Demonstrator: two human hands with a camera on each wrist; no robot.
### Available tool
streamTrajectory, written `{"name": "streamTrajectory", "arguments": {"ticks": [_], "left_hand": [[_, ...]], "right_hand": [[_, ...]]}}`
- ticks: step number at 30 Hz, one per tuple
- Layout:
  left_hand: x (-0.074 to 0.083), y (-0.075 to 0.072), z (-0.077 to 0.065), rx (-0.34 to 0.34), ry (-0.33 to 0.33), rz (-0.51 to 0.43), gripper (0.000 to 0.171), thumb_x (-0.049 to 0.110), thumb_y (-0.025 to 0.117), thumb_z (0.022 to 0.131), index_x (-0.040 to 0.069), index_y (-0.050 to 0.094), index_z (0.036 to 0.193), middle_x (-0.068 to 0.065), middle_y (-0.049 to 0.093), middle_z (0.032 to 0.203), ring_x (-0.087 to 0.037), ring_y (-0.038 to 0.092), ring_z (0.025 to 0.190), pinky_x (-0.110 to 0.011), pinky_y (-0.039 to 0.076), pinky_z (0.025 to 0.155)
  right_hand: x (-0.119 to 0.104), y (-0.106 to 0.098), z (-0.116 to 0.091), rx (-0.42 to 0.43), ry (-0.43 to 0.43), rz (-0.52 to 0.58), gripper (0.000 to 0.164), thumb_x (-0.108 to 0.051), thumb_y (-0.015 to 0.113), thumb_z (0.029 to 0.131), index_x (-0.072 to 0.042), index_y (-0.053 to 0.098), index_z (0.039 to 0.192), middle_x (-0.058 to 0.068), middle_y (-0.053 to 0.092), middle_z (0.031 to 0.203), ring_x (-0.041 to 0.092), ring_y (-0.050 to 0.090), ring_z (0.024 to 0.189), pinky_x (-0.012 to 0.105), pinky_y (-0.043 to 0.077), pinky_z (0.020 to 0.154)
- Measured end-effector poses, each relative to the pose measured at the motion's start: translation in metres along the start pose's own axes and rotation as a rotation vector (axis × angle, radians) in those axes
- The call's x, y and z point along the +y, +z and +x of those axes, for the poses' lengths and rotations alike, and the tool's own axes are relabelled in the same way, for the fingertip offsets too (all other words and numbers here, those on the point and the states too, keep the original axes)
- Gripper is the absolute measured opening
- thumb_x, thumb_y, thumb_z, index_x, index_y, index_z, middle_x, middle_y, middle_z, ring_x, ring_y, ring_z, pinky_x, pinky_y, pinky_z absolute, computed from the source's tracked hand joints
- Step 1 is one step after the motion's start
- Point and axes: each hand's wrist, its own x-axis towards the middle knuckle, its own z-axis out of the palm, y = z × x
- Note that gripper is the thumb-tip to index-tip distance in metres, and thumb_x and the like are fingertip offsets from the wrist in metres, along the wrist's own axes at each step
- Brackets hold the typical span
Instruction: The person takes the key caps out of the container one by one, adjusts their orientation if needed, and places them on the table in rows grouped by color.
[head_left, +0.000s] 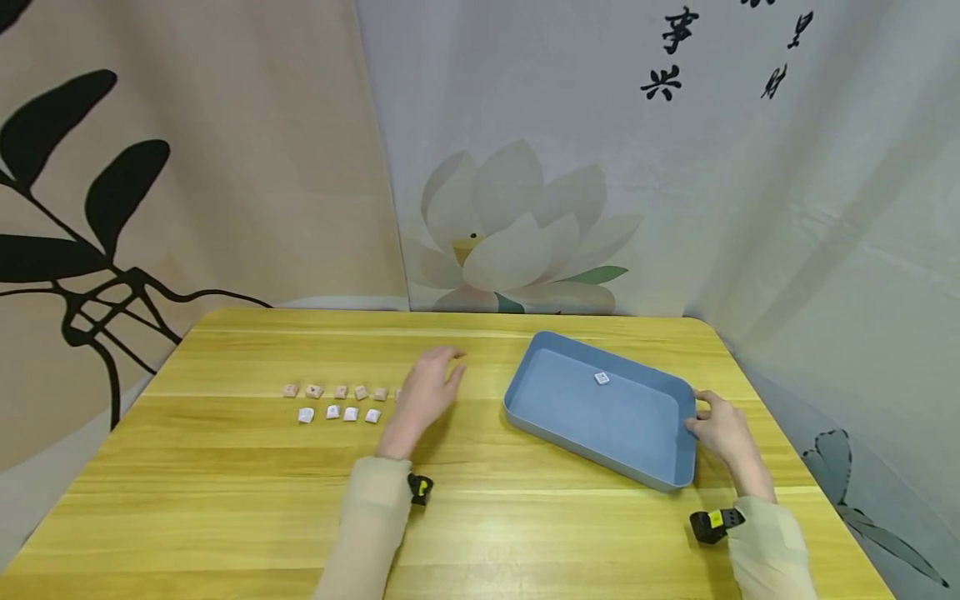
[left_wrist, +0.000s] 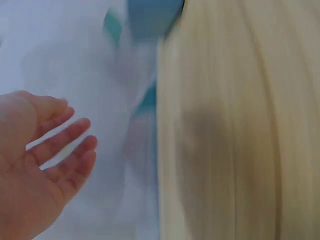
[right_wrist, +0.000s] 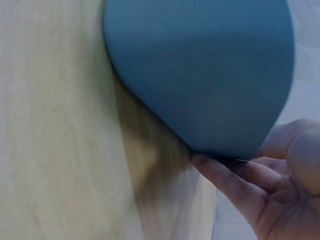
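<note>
In the head view a shallow blue tray (head_left: 600,417) lies slantwise on the right half of the wooden table. One small white block (head_left: 602,378) with a mark on its top sits inside it. My right hand (head_left: 723,429) grips the tray's right end; in the right wrist view its fingertips (right_wrist: 202,160) are at the tray's lower edge, with the thumb by the wall. My left hand (head_left: 429,392) hovers left of the tray, fingers loosely bent and holding nothing. In the left wrist view its fingers (left_wrist: 65,137) are spread apart.
To the left, a back row of small pinkish blocks (head_left: 314,392) and a front row of small white blocks (head_left: 333,412) lie on the wooden table (head_left: 225,500). My left hand partly hides the pinkish row's right end. A printed curtain (head_left: 517,100) hangs behind the table.
</note>
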Motion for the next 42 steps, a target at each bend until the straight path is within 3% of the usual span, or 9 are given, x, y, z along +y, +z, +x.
{"name": "streamTrajectory", "arguments": {"ticks": [5, 8, 11, 15, 17, 22, 24, 33, 42], "left_hand": [[0.045, 0.052, 0.027, -0.109, 0.171, -0.03, 0.026, 0.014, 0.058, 0.095, 0.003, 0.063, 0.118, -0.011, 0.067, 0.118, -0.026, 0.063, 0.111, -0.037, 0.052, 0.095], [0.067, 0.076, 0.041, -0.208, 0.223, -0.029, 0.028, 0.018, 0.054, 0.097, 0.005, 0.063, 0.12, -0.008, 0.067, 0.119, -0.021, 0.064, 0.109, -0.032, 0.054, 0.091], [0.085, 0.097, 0.054, -0.288, 0.232, -0.008, 0.03, 0.022, 0.051, 0.099, 0.009, 0.062, 0.124, -0.004, 0.066, 0.122, -0.016, 0.064, 0.109, -0.026, 0.054, 0.087], [0.101, 0.122, 0.066, -0.376, 0.205, -0.004, 0.031, 0.023, 0.05, 0.099, 0.013, 0.062, 0.126, -0.001, 0.065, 0.126, -0.013, 0.064, 0.081, -0.019, 0.049, 0.07], [0.106, 0.132, 0.069, -0.407, 0.179, -0.009, 0.032, 0.023, 0.05, 0.099, 0.014, 0.061, 0.127, -0.001, 0.063, 0.128, -0.011, 0.062, 0.08, -0.019, 0.048, 0.071], [0.109, 0.144, 0.073, -0.46, 0.177, 0.041, 0.038, 0.019, 0.053, 0.098, 0.016, 0.054, 0.135, 0.0, 0.053, 0.141, -0.012, 0.053, 0.126, -0.024, 0.044, 0.104], [0.108, 0.147, 0.073, -0.475, 0.206, 0.069, 0.04, 0.017, 0.054, 0.097, 0.017, 0.053, 0.137, 0.001, 0.051, 0.143, -0.014, 0.048, 0.132, -0.026, 0.042, 0.107], [0.102, 0.157, 0.072, -0.431, 0.213, 0.057, 0.026, 0.019, 0.064, 0.091, 0.021, 0.068, 0.117, 0.004, 0.066, 0.122, -0.011, 0.058, 0.118, -0.022, 0.047, 0.099], [0.101, 0.16, 0.071, -0.405, 0.173, -0.004, 0.014, 0.018, 0.07, 0.087, 0.019, 0.071, 0.101, 0.004, 0.069, 0.097, -0.005, 0.06, 0.085, -0.015, 0.047, 0.071]], "right_hand": [[0.001, 0.001, 0.0, 0.002, -0.003, 0.0, 0.058, -0.005, 0.052, 0.091, 0.013, 0.028, 0.142, 0.041, 0.05, 0.123, 0.05, 0.054, 0.113, 0.046, 0.055, 0.079], [0.001, 0.001, 0.001, 0.003, -0.006, 0.0, 0.058, -0.005, 0.052, 0.092, 0.013, 0.028, 0.142, 0.041, 0.05, 0.123, 0.05, 0.054, 0.113, 0.047, 0.055, 0.08], [0.001, 0.001, 0.0, 0.006, -0.012, 0.004, 0.058, -0.005, 0.052, 0.092, 0.013, 0.028, 0.141, 0.041, 0.05, 0.123, 0.051, 0.054, 0.113, 0.049, 0.055, 0.082], [0.001, 0.002, -0.001, 0.009, -0.019, 0.008, 0.058, -0.005, 0.053, 0.091, 0.014, 0.029, 0.141, 0.042, 0.05, 0.122, 0.051, 0.055, 0.111, 0.049, 0.055, 0.081], [0.002, 0.003, -0.002, 0.007, -0.018, 0.016, 0.058, -0.005, 0.053, 0.091, 0.014, 0.029, 0.141, 0.042, 0.049, 0.123, 0.051, 0.055, 0.111, 0.049, 0.055, 0.081], [0.001, 0.003, 0.0, 0.003, -0.004, 0.019, 0.059, -0.006, 0.052, 0.092, 0.012, 0.028, 0.142, 0.041, 0.049, 0.124, 0.051, 0.052, 0.115, 0.051, 0.053, 0.084], [0.0, 0.002, 0.0, 0.004, 0.001, 0.013, 0.059, -0.006, 0.053, 0.092, 0.012, 0.028, 0.142, 0.041, 0.048, 0.124, 0.051, 0.052, 0.115, 0.052, 0.053, 0.085], [-0.001, 0.001, 0.0, 0.008, 0.008, 0.004, 0.059, -0.006, 0.053, 0.092, 0.012, 0.029, 0.142, 0.041, 0.048, 0.125, 0.051, 0.052, 0.116, 0.053, 0.053, 0.085], [-0.002, 0.001, 0.0, 0.003, 0.013, 0.008, 0.059, -0.006, 0.052, 0.092, 0.012, 0.028, 0.142, 0.042, 0.047, 0.126, 0.052, 0.05, 0.117, 0.053, 0.052, 0.086]]}}
